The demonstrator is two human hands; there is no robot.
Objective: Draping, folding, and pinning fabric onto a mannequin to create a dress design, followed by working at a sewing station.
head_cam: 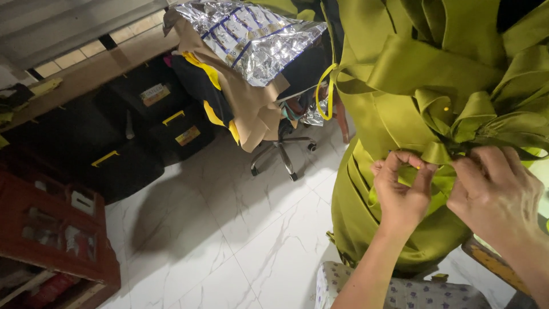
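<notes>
Pinching folds of an olive-green satin garment (394, 114) standing above a white marble floor (229, 229), the left hand (403, 191) and right hand (494, 194) close on a gathered knot (452, 140), with a yellow-headed pin (446, 109) already set and loose folds seemingly left to fix.

A white marble-patterned tiled floor (229, 223) fills the lower middle. At upper centre, a swivel office chair (283, 150) carries tan brown paper (251, 106) and a crinkled silver foil sheet (254, 37). Black storage boxes with yellow handles (143, 134) sit upper left; a red wooden cabinet (54, 229) stands lower left.
</notes>
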